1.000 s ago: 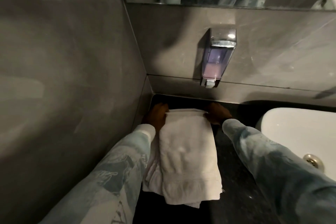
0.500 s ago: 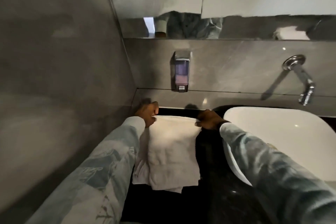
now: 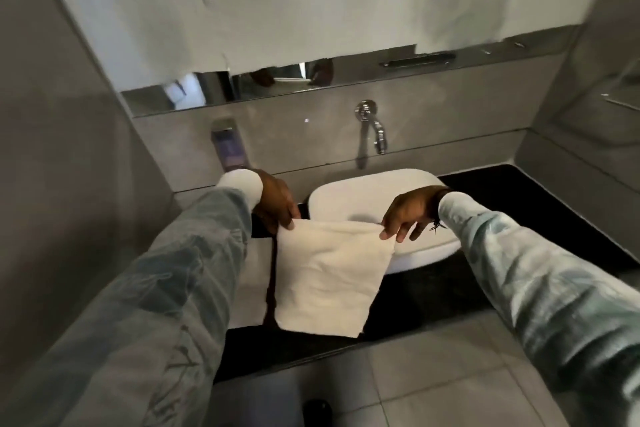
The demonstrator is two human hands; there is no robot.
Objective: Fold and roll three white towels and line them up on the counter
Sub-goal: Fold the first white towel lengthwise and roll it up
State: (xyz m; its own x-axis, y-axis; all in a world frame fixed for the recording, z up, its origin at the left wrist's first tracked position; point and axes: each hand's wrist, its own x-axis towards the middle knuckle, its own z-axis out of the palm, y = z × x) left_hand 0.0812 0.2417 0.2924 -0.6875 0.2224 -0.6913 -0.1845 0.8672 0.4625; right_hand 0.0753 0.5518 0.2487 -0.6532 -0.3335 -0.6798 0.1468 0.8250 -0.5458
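- Floor tiles (image 3: 398, 388) lie nearest, below the black counter (image 3: 519, 218).
- White towel (image 3: 329, 274) hangs raised above the counter, held by its upper corners.
- Left hand (image 3: 277, 201) pinches the left corner.
- Right hand (image 3: 408, 211) pinches the right corner, other fingers loose.
- Second towel (image 3: 251, 284), apparently, lies beneath the left sleeve.
- White basin (image 3: 374, 191), tap (image 3: 372, 126) and soap dispenser (image 3: 228, 146) stand behind.

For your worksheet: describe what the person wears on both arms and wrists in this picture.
Both arms wear long, pale blue-grey sleeves with a mottled, washed pattern. The left sleeve ends in a white cuff. The right sleeve has something dark at the wrist, too small to identify. Both hands are bare.
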